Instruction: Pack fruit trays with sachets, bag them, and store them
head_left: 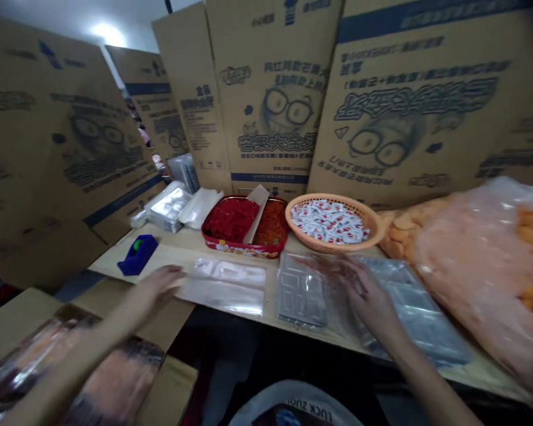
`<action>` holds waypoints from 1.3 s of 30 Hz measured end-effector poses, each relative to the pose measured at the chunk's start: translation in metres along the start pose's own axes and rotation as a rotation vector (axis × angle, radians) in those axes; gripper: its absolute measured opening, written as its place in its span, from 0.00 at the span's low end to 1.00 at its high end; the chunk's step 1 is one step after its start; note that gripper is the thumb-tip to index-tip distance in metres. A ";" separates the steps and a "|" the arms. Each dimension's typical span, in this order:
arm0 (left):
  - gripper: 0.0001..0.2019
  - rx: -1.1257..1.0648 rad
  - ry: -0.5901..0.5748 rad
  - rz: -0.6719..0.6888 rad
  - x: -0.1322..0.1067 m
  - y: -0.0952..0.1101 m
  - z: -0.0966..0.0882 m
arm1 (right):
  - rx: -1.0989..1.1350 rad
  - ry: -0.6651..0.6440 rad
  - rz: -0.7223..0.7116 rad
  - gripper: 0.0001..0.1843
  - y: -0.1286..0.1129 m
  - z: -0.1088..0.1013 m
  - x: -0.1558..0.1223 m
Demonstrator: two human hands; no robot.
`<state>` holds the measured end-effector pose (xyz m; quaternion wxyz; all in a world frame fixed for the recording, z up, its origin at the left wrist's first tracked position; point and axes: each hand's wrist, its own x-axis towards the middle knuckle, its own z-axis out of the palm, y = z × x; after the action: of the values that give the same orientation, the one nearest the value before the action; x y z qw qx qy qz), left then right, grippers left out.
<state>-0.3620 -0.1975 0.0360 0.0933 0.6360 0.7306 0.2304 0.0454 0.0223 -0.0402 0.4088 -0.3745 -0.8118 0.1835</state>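
Note:
My left hand [162, 283] is blurred, its fingers stretched out at the left edge of a flat clear plastic bag [231, 287]. I cannot tell whether they touch it. My right hand [359, 287] has its fingers curled at a clear plastic tray [340, 310], smeared by motion. Just left of that hand lies a stack of clear compartment trays [301, 290]. More clear trays [426, 313] lie to its right. Behind the bag stands a red tin [244, 248] with dark red shreds and an orange-brown mix, split by a white divider [257, 213].
An orange basket [293, 234] of small white packets stands behind the trays. A large bag of orange pieces [462, 248] fills the right. A blue tape dispenser [137, 255] and clear packaging [166, 206] are at left. An open carton [173, 390] sits lower left; cardboard walls [270, 59] rise behind.

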 end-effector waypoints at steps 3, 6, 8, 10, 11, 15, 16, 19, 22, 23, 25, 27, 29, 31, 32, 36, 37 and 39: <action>0.18 -0.028 -0.233 0.356 0.055 0.083 0.094 | -0.083 0.041 0.047 0.19 0.018 -0.033 0.000; 0.23 -0.156 -0.354 0.684 0.095 0.157 0.177 | -0.171 0.069 0.139 0.20 0.052 -0.055 -0.004; 0.24 -0.192 -0.371 0.758 0.114 0.182 0.211 | -0.205 0.055 0.186 0.20 0.073 -0.066 -0.007; 0.26 -0.160 -0.425 0.723 0.126 0.183 0.226 | -0.235 0.013 0.197 0.20 0.087 -0.075 -0.010; 0.27 -0.132 -0.465 0.703 0.130 0.177 0.227 | -0.248 -0.017 0.193 0.20 0.093 -0.079 -0.009; 0.29 -0.047 -0.527 0.655 0.130 0.134 0.205 | -0.263 -0.079 0.186 0.22 0.110 -0.086 0.005; 0.29 -0.030 -0.536 0.661 0.127 0.125 0.198 | -0.262 -0.084 0.185 0.22 0.115 -0.085 0.012; 0.30 0.013 -0.564 0.701 0.118 0.110 0.183 | -0.252 -0.152 0.146 0.20 0.126 -0.075 0.032; 0.30 0.017 -0.567 0.709 0.116 0.107 0.181 | -0.256 -0.227 0.101 0.14 0.133 -0.063 0.044; 0.30 0.015 -0.567 0.704 0.117 0.107 0.181 | -0.264 -0.226 0.098 0.13 0.134 -0.061 0.046; 0.30 0.014 -0.555 0.689 0.118 0.109 0.181 | -0.282 -0.206 0.097 0.10 0.135 -0.060 0.048; 0.30 0.015 -0.526 0.678 0.120 0.114 0.181 | -0.293 -0.199 0.080 0.10 0.133 -0.062 0.048; 0.27 0.005 -0.475 0.666 0.121 0.123 0.182 | -0.312 -0.189 0.052 0.10 0.131 -0.065 0.048; 0.23 -0.017 -0.430 0.647 0.121 0.136 0.186 | -0.326 -0.173 0.029 0.12 0.130 -0.067 0.049; 0.21 -0.030 -0.412 0.638 0.120 0.144 0.189 | -0.330 -0.168 0.021 0.12 0.130 -0.067 0.048; 0.20 -0.070 -0.384 0.649 0.117 0.187 0.207 | -0.334 -0.202 -0.013 0.07 0.132 -0.066 0.048; 0.22 -0.075 -0.387 0.674 0.116 0.199 0.213 | -0.343 -0.222 -0.020 0.08 0.132 -0.065 0.049; 0.29 -0.083 -0.412 0.739 0.114 0.222 0.224 | -0.366 -0.260 -0.021 0.10 0.133 -0.065 0.049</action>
<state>-0.0885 -0.0191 -0.0418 0.1740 0.8835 0.4098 0.1454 0.1388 0.1456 -0.0556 0.2278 -0.4071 -0.8813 0.0755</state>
